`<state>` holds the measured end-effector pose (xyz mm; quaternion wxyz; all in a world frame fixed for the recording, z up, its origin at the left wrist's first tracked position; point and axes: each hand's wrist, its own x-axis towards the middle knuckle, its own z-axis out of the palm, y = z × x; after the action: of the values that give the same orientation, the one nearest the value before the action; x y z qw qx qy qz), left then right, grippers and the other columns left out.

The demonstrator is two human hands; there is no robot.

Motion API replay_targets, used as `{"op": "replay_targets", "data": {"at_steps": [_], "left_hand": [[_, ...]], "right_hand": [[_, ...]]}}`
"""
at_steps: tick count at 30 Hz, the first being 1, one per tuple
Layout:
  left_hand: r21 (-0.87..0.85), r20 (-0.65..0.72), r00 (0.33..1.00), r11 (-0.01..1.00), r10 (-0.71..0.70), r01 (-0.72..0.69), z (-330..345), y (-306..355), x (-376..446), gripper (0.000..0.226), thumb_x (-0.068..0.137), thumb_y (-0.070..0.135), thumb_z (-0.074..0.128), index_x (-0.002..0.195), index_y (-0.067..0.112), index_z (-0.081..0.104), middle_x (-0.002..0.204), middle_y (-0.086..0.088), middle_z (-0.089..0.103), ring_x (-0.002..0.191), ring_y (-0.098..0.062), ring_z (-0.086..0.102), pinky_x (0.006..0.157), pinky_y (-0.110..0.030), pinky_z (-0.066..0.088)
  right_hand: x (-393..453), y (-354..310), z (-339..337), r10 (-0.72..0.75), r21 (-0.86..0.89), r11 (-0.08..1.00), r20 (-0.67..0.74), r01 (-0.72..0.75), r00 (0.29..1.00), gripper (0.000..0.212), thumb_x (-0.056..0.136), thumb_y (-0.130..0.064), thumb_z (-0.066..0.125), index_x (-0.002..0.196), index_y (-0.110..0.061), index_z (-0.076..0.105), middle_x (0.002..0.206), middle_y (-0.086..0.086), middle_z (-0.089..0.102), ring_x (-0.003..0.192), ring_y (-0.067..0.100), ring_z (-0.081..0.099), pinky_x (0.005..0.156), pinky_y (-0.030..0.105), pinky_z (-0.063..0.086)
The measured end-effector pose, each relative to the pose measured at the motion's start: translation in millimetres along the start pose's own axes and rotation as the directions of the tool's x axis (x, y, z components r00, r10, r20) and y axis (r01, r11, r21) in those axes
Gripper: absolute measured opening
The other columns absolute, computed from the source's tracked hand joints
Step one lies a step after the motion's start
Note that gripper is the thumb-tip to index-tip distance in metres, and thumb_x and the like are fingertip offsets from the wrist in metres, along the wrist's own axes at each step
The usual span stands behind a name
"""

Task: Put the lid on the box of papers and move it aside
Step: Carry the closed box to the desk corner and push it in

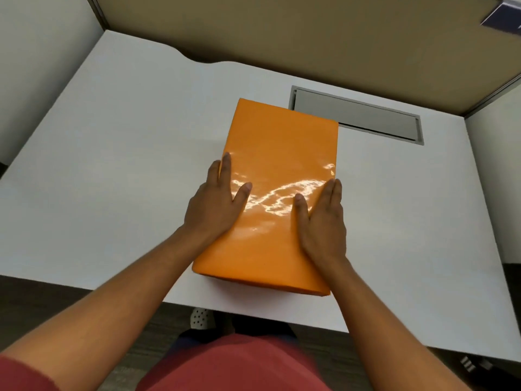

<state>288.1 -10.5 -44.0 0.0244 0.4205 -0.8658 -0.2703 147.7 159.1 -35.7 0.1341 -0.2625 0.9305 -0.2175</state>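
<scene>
A glossy orange lid (277, 153) covers the box on the white desk (127, 153), so the box body and its papers are hidden beneath it. My left hand (217, 201) grips the lid's left edge, thumb on top and fingers down the side. At the right edge my right hand (324, 221) holds it the same way, thumb lying on the shiny top. Both hands sit toward the near half of the lid.
A grey cable hatch (363, 119) is set into the desk just behind and right of the box. Tan partition panels (310, 38) close off the back; white panels stand at left and right. The desk's near edge runs just below the box.
</scene>
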Motion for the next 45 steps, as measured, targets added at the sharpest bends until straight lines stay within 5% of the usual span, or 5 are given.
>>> {"op": "replay_targets", "data": {"at_steps": [14,22,29,38,45], "left_hand": [[-0.266,0.105,0.992,0.959,-0.073,0.099,-4.9,-21.1,-56.5,0.097,0.096,0.071,0.048,0.166,0.029,-0.004,0.176,-0.003,0.002,0.154,-0.037,0.034,0.116,-0.057,0.035],[-0.42,0.141,0.977,0.885,-0.158,0.203,4.1,-37.1,-87.9,0.107,0.074,0.094,0.046,0.161,0.038,0.017,0.157,-0.006,0.052,0.133,-0.037,0.059,0.105,-0.059,0.052],[-0.433,0.158,0.972,0.873,-0.174,0.226,3.8,-39.4,-85.8,0.112,0.066,0.101,0.046,0.156,0.036,0.033,0.15,-0.001,0.06,0.129,-0.031,0.062,0.102,-0.056,0.055],[-0.66,0.485,0.85,0.552,-0.205,0.509,-16.4,-38.7,-53.8,0.082,0.077,0.067,0.078,0.148,0.04,0.046,0.134,0.007,0.068,0.104,-0.02,0.072,0.068,-0.035,0.059],[-0.735,0.451,0.863,0.453,-0.228,0.504,-34.4,-49.2,-33.7,0.05,0.082,0.051,0.081,0.127,0.033,0.067,0.115,0.002,0.08,0.096,-0.023,0.08,0.088,-0.048,0.064]], "right_hand": [[-40.1,12.4,-8.6,0.231,0.199,0.953,0.007,-0.228,0.973,0.082,0.095,-0.065,0.044,0.159,-0.018,0.023,0.16,0.008,0.04,0.142,0.035,0.044,0.111,0.053,0.039],[-87.2,12.1,5.9,0.283,0.142,0.951,-0.036,-0.275,0.959,0.069,0.098,-0.068,0.034,0.147,-0.019,0.034,0.133,0.01,0.064,0.112,0.037,0.065,0.093,0.049,0.053],[-87.3,10.7,6.7,0.304,0.133,0.946,-0.052,-0.296,0.951,0.067,0.099,-0.066,0.039,0.139,-0.012,0.043,0.133,0.011,0.063,0.111,0.036,0.065,0.084,0.042,0.049],[-45.0,24.3,-11.1,0.366,0.415,0.788,0.279,-0.455,0.888,0.08,0.084,-0.079,0.052,0.144,-0.026,0.045,0.13,0.001,0.059,0.106,0.026,0.06,0.09,0.045,0.051],[-20.4,1.0,2.2,0.276,0.438,0.817,0.275,-0.375,0.921,0.079,0.066,-0.078,0.075,0.128,-0.03,0.058,0.118,-0.005,0.069,0.098,0.021,0.07,0.088,0.047,0.059]]}}
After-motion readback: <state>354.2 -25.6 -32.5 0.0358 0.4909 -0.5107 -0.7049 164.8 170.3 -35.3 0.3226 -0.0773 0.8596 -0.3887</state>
